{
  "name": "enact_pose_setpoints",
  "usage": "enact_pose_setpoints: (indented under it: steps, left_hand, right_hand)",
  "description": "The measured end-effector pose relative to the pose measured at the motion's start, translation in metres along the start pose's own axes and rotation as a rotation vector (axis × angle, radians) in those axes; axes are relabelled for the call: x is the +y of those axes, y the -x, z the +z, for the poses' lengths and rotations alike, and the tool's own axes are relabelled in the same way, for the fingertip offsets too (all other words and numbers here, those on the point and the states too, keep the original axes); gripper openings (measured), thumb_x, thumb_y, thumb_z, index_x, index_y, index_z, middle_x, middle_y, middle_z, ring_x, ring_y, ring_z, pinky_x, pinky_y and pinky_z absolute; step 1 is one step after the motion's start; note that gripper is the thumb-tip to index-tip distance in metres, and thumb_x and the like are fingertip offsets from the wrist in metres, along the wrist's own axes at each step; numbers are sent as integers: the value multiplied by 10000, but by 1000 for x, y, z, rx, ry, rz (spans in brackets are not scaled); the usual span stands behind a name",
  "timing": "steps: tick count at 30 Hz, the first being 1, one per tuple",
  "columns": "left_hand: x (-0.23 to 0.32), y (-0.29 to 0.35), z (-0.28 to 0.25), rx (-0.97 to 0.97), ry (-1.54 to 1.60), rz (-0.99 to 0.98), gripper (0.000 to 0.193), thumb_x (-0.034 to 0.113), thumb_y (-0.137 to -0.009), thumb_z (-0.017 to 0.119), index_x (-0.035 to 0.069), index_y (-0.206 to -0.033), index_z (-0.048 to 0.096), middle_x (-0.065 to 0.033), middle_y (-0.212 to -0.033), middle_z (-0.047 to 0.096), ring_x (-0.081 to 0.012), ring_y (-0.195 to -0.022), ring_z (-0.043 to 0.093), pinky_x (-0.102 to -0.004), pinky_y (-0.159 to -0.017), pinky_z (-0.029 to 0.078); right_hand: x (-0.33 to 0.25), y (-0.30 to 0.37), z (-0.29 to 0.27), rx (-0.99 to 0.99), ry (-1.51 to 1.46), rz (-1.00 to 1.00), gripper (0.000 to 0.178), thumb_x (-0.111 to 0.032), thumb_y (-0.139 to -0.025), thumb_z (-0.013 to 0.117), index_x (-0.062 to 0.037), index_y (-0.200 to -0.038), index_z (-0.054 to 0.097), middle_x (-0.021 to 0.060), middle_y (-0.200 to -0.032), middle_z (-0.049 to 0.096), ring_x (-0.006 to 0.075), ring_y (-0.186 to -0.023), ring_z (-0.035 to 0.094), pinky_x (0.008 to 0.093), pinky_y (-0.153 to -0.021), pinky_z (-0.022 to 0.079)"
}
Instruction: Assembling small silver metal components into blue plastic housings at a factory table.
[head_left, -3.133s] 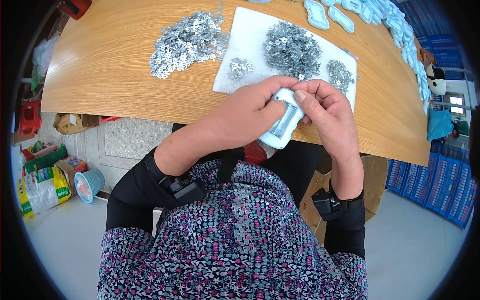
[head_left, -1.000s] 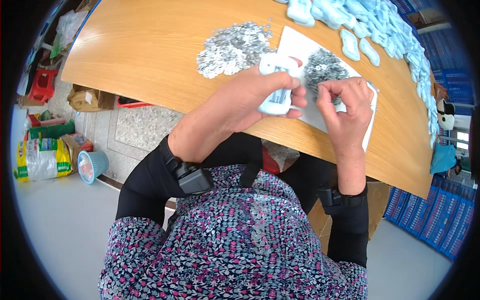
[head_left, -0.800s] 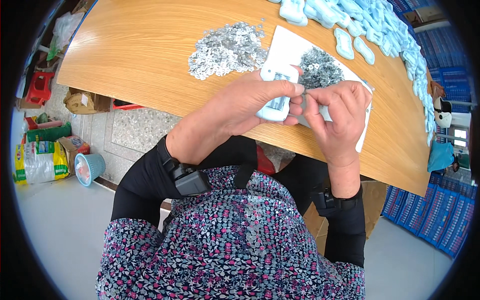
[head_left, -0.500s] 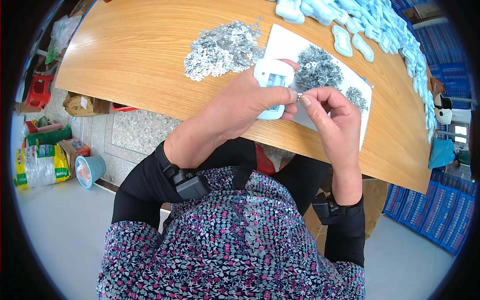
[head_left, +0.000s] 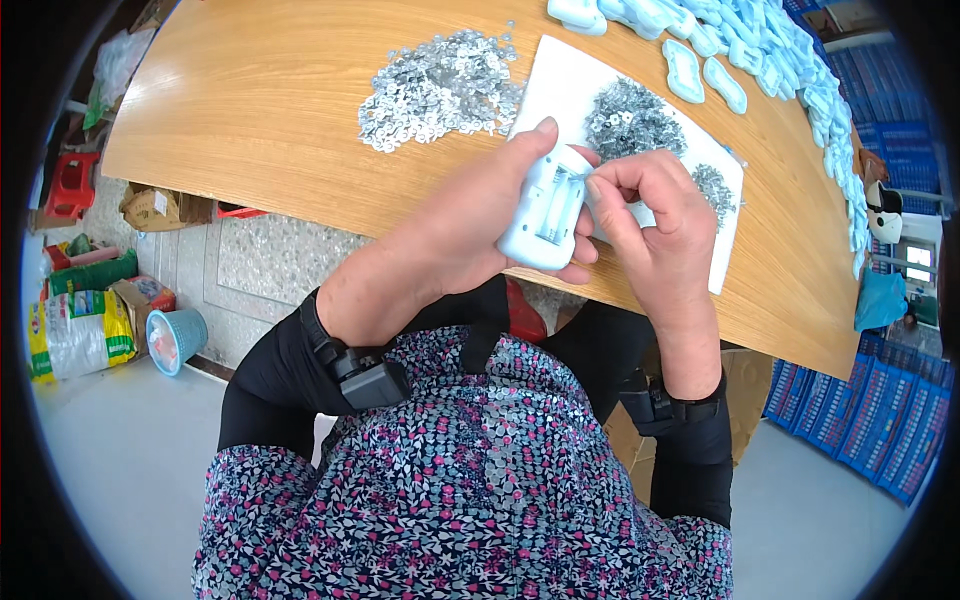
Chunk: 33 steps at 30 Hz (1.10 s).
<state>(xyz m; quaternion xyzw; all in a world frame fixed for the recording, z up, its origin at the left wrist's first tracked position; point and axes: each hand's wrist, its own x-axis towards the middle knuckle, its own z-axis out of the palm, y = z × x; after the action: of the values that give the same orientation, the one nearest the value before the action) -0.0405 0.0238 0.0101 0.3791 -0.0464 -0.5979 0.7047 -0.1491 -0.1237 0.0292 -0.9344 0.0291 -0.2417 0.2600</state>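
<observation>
A light blue plastic housing (head_left: 520, 238) with a long open battery compartment lies in my left hand (head_left: 490, 200). The fingers wrap behind it and the thumb rests along its upper left side. My right hand (head_left: 655, 215) is pinched at the compartment's right upper edge; whatever its fingertips hold is too small to make out. Beyond the hands, on a white board (head_left: 560, 75), sits a dark heap of small metal parts (head_left: 632, 118), with a smaller heap (head_left: 712, 192) near the board's right side. Left of the board spreads a pile of flat silvery metal pieces (head_left: 435, 90).
Many light blue plastic housings (head_left: 770, 45) are heaped along the table's far right side. The wooden table (head_left: 250, 110) curves around me. Stacked blue trays (head_left: 860, 410) stand at the right; a blue wastebasket (head_left: 175, 340) and a cardboard box (head_left: 165, 207) are on the left.
The housing has been tilted and lowered slightly in my left hand, and my left thumb has lifted off its compartment to the upper side. My right fingertips have moved up and slightly left.
</observation>
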Motion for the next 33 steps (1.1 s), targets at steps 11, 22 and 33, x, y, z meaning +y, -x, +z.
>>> enact_pose_setpoints:
  steps: [11,22,33]
  left_hand:
    - [-7,-1,-3,44,-85,-14,576,488,-1070,314,44,-1397,481,-138,-1148,663,-236,-939,717,-443,-696,645]
    - [-15,-5,-6,-30,-454,96,476,361,-1071,379,37,-1404,482,-98,-1038,666,-169,-864,690,-306,-695,583]
    - [-17,2,4,-54,-939,270,398,115,-996,466,45,-1382,531,-36,-983,632,-73,-847,579,-238,-746,487]
  right_hand:
    - [-5,12,-4,3,240,-87,265,-38,-707,750,-54,-965,691,57,-866,646,261,-817,626,365,-704,487]
    - [3,24,-12,-56,-943,786,191,-126,-995,610,-9,-1143,638,10,-1011,683,54,-893,607,237,-788,496]
    - [5,34,-15,-119,-898,760,180,-113,-984,615,-21,-1136,643,-1,-1010,670,59,-906,596,228,-819,476]
